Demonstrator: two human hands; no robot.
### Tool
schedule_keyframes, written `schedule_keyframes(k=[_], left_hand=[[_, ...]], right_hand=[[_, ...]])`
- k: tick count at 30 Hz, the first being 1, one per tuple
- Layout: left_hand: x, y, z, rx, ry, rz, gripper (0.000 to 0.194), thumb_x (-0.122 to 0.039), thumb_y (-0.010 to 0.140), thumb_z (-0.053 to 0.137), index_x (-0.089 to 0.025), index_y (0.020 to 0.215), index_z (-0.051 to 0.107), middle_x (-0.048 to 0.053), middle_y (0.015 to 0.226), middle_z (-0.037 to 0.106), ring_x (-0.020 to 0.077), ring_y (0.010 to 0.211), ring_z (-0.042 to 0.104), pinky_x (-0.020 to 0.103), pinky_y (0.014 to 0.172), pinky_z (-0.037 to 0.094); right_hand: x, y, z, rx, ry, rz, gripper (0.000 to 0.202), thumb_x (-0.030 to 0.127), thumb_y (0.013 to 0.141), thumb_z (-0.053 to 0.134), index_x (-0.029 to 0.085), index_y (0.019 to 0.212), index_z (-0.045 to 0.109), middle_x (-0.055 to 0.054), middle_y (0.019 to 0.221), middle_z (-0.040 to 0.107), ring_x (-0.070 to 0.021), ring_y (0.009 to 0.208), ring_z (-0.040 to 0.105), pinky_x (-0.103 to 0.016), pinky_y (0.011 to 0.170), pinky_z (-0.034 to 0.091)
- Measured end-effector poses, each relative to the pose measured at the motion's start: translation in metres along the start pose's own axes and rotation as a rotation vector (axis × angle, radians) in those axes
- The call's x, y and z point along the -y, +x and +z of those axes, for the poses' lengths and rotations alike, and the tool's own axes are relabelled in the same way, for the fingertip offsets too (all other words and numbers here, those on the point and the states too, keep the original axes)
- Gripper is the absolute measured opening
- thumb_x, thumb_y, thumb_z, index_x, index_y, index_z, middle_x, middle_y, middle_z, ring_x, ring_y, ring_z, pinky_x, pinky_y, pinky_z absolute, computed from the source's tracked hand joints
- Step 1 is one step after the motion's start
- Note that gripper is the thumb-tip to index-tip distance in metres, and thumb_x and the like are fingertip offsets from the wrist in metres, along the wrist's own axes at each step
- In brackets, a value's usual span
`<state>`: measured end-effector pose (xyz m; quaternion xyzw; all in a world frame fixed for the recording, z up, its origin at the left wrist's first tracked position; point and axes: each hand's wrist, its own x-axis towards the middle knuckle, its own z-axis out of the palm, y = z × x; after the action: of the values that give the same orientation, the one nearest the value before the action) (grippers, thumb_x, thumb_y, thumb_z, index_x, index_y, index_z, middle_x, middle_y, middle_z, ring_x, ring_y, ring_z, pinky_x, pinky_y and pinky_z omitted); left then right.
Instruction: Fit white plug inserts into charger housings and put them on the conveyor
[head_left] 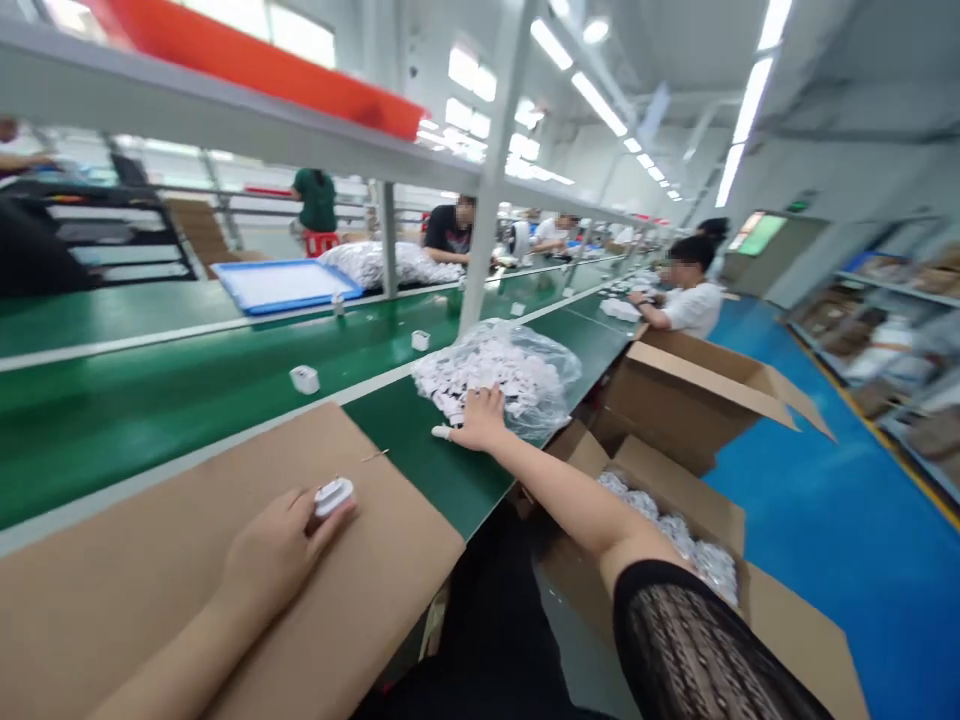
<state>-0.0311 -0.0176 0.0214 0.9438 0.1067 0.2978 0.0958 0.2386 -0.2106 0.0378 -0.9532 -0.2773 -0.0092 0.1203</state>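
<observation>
On the cardboard sheet (187, 560), my left hand (281, 545) holds a small white plastic housing (334, 496) between thumb and fingers. My right hand (480, 420) reaches forward to a clear plastic bag (551, 365) of small white parts. Its fingers are spread and touch the near edge of the pile, and a white cover sits on the thumb tip. Whether a part lies under those fingertips is hidden. A thin stick-like item (375, 455) rests at the cardboard's right edge.
White housings (304, 379) stand on the green conveyor (187, 420) beyond the cardboard. A metal post (491, 180) rises behind the bag. Open cartons (682, 480) stand at the right, one holding wrapped items. Several people work farther along.
</observation>
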Motion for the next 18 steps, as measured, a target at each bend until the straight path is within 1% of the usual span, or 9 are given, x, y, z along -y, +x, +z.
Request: schedule_keyframes(k=[2, 4, 6, 8, 11, 14, 16, 18], left_hand=[[0.004, 0.003, 0.001, 0.057, -0.043, -0.067, 0.057, -0.072, 0.094, 0.038, -0.023, 0.072, 0.056, 0.004, 0.07, 0.061, 0.0227, 0.064, 0.062, 0.032, 0.053, 0.036], [0.007, 0.005, 0.002, 0.128, -0.074, -0.118, 0.056, -0.073, 0.091, 0.038, -0.023, 0.069, 0.055, 0.004, 0.07, 0.061, 0.0228, 0.064, 0.062, 0.031, 0.052, 0.036], [0.008, 0.006, 0.001, 0.188, -0.087, -0.143, 0.056, -0.072, 0.09, 0.037, -0.024, 0.068, 0.054, 0.004, 0.071, 0.061, 0.023, 0.065, 0.062, 0.031, 0.052, 0.036], [0.009, 0.006, 0.0, 0.217, -0.09, -0.151, 0.055, -0.07, 0.091, 0.036, -0.024, 0.069, 0.055, 0.005, 0.073, 0.061, 0.0234, 0.066, 0.062, 0.032, 0.053, 0.037], [0.01, 0.005, -0.001, 0.213, -0.126, -0.141, 0.054, -0.069, 0.092, 0.035, -0.024, 0.074, 0.06, 0.006, 0.079, 0.064, 0.0243, 0.071, 0.063, 0.032, 0.054, 0.039], [0.01, 0.004, -0.001, 0.207, -0.17, -0.146, 0.053, -0.069, 0.092, 0.037, -0.024, 0.081, 0.064, 0.006, 0.089, 0.068, 0.025, 0.079, 0.066, 0.031, 0.056, 0.042], [0.011, 0.003, -0.002, 0.22, -0.184, -0.162, 0.052, -0.069, 0.092, 0.039, -0.024, 0.085, 0.066, 0.006, 0.093, 0.07, 0.0251, 0.082, 0.067, 0.031, 0.057, 0.046], [0.01, 0.003, -0.003, 0.239, -0.196, -0.169, 0.05, -0.068, 0.091, 0.043, -0.025, 0.092, 0.068, 0.005, 0.099, 0.071, 0.0246, 0.085, 0.068, 0.03, 0.059, 0.049]], right_hand=[[-0.002, 0.023, -0.009, 0.023, -0.03, 0.046, 0.112, 0.073, 0.072, 0.068, 0.009, 0.155, 0.03, -0.029, 0.162, 0.025, -0.0556, 0.152, 0.001, -0.073, 0.117, 0.004], [-0.001, 0.043, -0.017, 0.049, -0.025, 0.106, 0.107, 0.069, 0.073, 0.065, 0.015, 0.158, 0.027, -0.026, 0.164, 0.024, -0.0563, 0.152, 0.003, -0.076, 0.115, 0.008], [0.003, 0.055, -0.021, 0.077, -0.01, 0.138, 0.099, 0.064, 0.075, 0.064, 0.018, 0.156, 0.032, -0.023, 0.162, 0.03, -0.0553, 0.151, 0.01, -0.077, 0.113, 0.013], [0.008, 0.058, -0.02, 0.088, -0.003, 0.117, 0.091, 0.059, 0.076, 0.064, 0.018, 0.153, 0.038, -0.022, 0.158, 0.037, -0.0519, 0.15, 0.019, -0.074, 0.114, 0.016], [0.017, 0.047, -0.012, 0.061, -0.009, 0.063, 0.083, 0.054, 0.078, 0.064, 0.016, 0.149, 0.042, -0.023, 0.154, 0.041, -0.0465, 0.144, 0.035, -0.069, 0.115, 0.021], [0.027, 0.025, -0.002, 0.018, -0.014, -0.004, 0.076, 0.051, 0.08, 0.064, 0.018, 0.146, 0.046, -0.021, 0.147, 0.047, -0.0421, 0.13, 0.049, -0.062, 0.109, 0.035], [0.034, 0.009, 0.003, -0.014, -0.011, -0.06, 0.068, 0.049, 0.083, 0.062, 0.021, 0.144, 0.05, -0.019, 0.145, 0.049, -0.0388, 0.126, 0.051, -0.056, 0.103, 0.042], [0.042, -0.006, 0.006, -0.051, -0.008, -0.123, 0.058, 0.048, 0.087, 0.06, 0.024, 0.14, 0.055, -0.015, 0.144, 0.05, -0.0357, 0.125, 0.05, -0.052, 0.1, 0.044]])
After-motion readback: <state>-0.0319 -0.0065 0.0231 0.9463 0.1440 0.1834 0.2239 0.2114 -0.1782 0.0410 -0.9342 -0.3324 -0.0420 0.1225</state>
